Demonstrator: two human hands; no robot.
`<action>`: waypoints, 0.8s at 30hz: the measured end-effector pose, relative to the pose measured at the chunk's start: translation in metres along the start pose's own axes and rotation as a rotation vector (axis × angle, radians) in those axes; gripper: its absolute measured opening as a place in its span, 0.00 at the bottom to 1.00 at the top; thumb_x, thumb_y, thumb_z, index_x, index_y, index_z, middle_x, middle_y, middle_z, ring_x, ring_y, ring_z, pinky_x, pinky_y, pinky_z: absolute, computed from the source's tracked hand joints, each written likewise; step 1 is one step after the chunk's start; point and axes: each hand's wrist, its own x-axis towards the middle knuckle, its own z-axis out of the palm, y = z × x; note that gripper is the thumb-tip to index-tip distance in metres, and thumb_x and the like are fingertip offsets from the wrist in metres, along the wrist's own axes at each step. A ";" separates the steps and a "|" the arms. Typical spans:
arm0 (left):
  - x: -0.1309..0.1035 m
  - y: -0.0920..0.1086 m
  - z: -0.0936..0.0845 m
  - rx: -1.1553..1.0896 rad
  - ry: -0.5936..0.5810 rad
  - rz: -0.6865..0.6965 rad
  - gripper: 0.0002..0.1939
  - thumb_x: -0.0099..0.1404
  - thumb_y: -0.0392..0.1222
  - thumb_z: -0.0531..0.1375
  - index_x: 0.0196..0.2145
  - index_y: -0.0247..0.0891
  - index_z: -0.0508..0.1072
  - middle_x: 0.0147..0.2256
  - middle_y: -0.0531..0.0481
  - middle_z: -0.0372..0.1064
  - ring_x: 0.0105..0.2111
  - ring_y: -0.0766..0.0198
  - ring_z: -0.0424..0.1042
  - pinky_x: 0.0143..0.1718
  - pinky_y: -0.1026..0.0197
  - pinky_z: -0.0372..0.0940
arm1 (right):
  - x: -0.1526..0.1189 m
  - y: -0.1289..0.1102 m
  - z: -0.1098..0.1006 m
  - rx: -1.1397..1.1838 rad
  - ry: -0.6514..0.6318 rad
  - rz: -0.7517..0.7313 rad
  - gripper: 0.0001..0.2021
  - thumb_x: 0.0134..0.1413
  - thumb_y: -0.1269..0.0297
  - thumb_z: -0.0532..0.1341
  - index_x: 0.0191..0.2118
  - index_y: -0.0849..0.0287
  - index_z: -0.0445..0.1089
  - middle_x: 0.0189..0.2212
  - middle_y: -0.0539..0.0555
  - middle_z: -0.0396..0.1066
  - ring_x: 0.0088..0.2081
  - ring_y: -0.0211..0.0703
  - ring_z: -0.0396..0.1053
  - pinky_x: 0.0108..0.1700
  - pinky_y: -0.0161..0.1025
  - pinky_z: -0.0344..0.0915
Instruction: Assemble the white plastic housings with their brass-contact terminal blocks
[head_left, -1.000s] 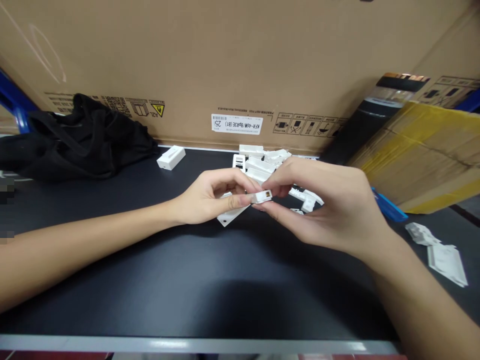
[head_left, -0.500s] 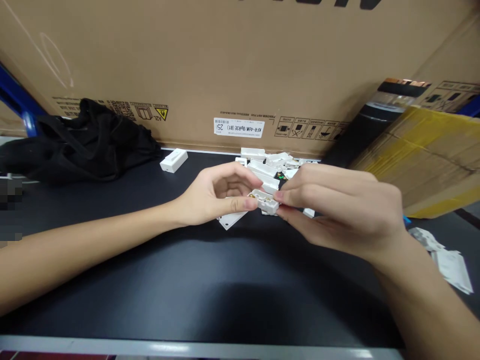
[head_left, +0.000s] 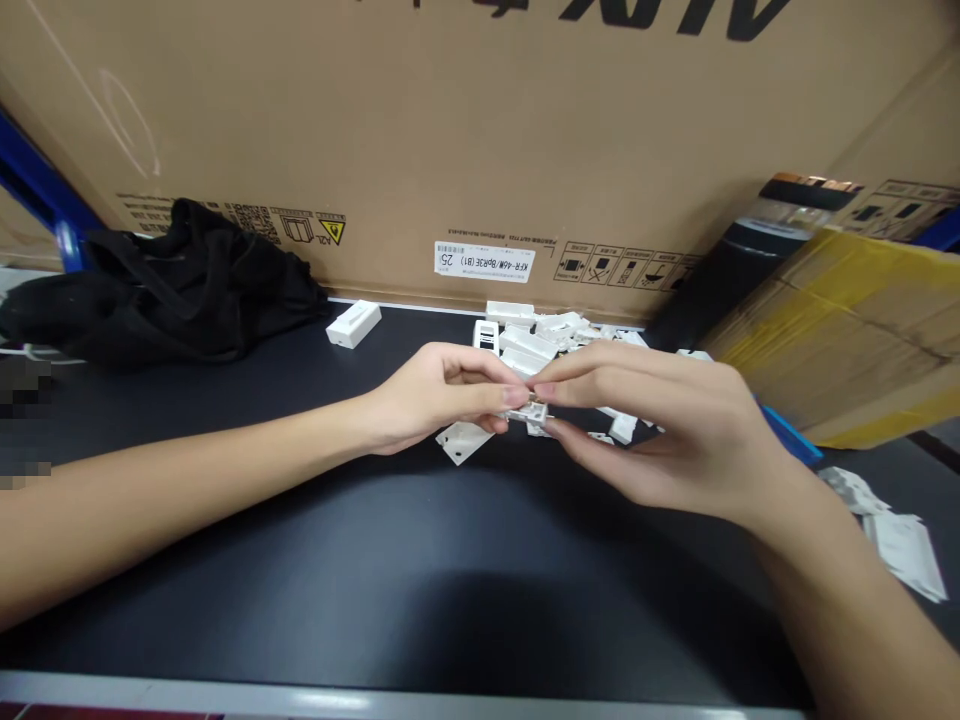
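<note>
A small white plastic housing (head_left: 534, 413) with brass-coloured bits inside is held between both hands at the middle of the view. My left hand (head_left: 442, 398) grips its left end, thumb on top. From the right, my right hand (head_left: 660, 425) pinches it, with the thumb below and fingertips on its upper side, covering part of the inside. Behind the hands lies a pile of white plastic parts (head_left: 529, 342). Just below my left hand a flat white plate (head_left: 461, 442) with small holes rests on the black table (head_left: 337, 560).
A closed white box (head_left: 354, 324) and a black cloth bag (head_left: 202, 285) are at the back left. A large carton (head_left: 375, 120) stands behind. To the right are a black cylinder (head_left: 731, 265), a taped carton (head_left: 862, 330), a blue object (head_left: 791, 435) and white pieces (head_left: 907, 550).
My right fingertips have moved left over the housing, closer to my left thumb, and cover more of it. The housing has tilted. The whole view has shifted slightly.
</note>
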 end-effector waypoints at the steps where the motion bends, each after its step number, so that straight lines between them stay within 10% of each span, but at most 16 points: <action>1: 0.001 -0.001 0.000 -0.013 0.029 0.037 0.09 0.56 0.40 0.74 0.33 0.33 0.82 0.30 0.49 0.76 0.29 0.71 0.73 0.32 0.68 0.71 | 0.000 0.000 0.000 0.037 0.003 0.033 0.08 0.58 0.76 0.64 0.41 0.57 0.72 0.38 0.54 0.79 0.40 0.42 0.76 0.44 0.40 0.72; 10: -0.002 -0.003 -0.001 0.041 0.089 0.210 0.06 0.59 0.41 0.73 0.35 0.38 0.83 0.36 0.48 0.80 0.34 0.68 0.77 0.35 0.68 0.73 | 0.009 -0.007 0.013 0.361 0.160 0.487 0.06 0.56 0.63 0.70 0.31 0.57 0.74 0.26 0.49 0.76 0.25 0.37 0.72 0.26 0.33 0.68; 24: -0.008 0.001 -0.004 0.151 0.071 0.292 0.07 0.59 0.37 0.73 0.37 0.41 0.84 0.34 0.49 0.82 0.34 0.64 0.81 0.36 0.67 0.78 | 0.011 -0.010 0.020 0.651 0.226 0.577 0.13 0.51 0.58 0.73 0.26 0.56 0.71 0.26 0.52 0.78 0.28 0.41 0.75 0.31 0.37 0.74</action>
